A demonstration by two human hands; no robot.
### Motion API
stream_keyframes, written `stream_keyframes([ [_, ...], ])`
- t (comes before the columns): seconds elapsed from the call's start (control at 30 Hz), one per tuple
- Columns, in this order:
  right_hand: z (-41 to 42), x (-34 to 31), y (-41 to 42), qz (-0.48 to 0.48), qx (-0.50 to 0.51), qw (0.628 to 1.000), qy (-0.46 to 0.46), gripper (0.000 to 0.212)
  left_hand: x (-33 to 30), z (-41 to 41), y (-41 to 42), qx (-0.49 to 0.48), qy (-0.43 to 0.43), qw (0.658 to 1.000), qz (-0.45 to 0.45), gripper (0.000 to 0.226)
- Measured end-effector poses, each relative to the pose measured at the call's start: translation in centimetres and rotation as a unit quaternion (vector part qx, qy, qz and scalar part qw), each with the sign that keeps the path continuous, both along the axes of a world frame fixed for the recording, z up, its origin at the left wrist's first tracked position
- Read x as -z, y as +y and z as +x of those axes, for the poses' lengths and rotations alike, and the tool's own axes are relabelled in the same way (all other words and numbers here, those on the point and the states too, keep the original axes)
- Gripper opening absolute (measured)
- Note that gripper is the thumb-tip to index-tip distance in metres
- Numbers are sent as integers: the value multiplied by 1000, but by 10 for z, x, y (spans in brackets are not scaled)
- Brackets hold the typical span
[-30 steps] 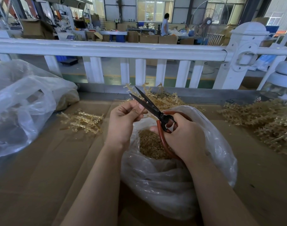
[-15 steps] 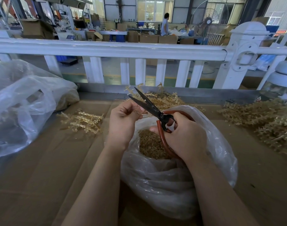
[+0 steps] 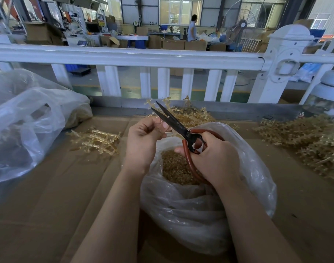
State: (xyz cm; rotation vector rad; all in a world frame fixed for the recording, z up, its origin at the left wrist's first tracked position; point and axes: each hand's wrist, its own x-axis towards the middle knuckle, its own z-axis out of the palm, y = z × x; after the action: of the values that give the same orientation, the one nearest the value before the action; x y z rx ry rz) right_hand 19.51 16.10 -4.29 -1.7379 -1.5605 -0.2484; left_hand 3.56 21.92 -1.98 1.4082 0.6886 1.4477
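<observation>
1. At 9 o'clock from the open bag, a big bag [image 3: 25, 126] of clear plastic slumps on the cardboard-covered counter [image 3: 48, 205]. It lies well apart from the cutting, likely parked there out of the way.
2. At 10 o'clock lies a small heap [image 3: 95, 138] of branched amber plastic stems, near the left hand. I cannot tell whether these are waiting to be cut or already stripped.
3. The left hand [image 3: 143, 141] has its fingers curled and pinches a pale plastic piece [image 3: 169, 132], most of it hidden behind the fingers. It holds the piece up against the blades and above the bag's mouth, so that what is snipped off should drop straight in.
4. The scissors [image 3: 173, 122] have black blades that stand apart, tips pointing to 11 o'clock. The piece sits low on the blades, towards the pivot, where a cut takes least effort.
5. At 12 o'clock, behind the blades, a back heap [image 3: 192, 116] of the same stems rests against the counter's far edge, below the white railing [image 3: 124, 56].
6. The right hand [image 3: 215, 160] is clamped on the scissors' red-brown handle loops, fingers wrapped round them, ready to squeeze.
7. The open bag [image 3: 200, 215] stands directly under both hands, its mouth spread wide. Cut bits [image 3: 177, 168] fill the bottom of it.
8. At 2 to 3 o'clock a right heap [image 3: 304, 141] of tangled stems sprawls, apparently the main stock.
</observation>
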Motion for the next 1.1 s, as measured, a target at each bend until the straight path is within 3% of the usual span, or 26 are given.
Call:
stream_keyframes([
  [0.47, 0, 0, 0, 9, -42, 999, 24, 77, 0, -1, -1, 12, -14, 1000, -21, 8],
  [0.67, -2, 4, 2, -16, -66, 993, 95, 71, 2, -1, 1, 23, 0, 998, -63, 14],
  [0.9, -1, 6, 9, -20, -107, 961, 253, 28, 4, 3, -2, 88, 73, 988, -103, 19],
  [1.1, 0, 5, 12, -21, -126, 945, 302, 16, 2, 5, -6, 91, 99, 983, -122, 16],
])
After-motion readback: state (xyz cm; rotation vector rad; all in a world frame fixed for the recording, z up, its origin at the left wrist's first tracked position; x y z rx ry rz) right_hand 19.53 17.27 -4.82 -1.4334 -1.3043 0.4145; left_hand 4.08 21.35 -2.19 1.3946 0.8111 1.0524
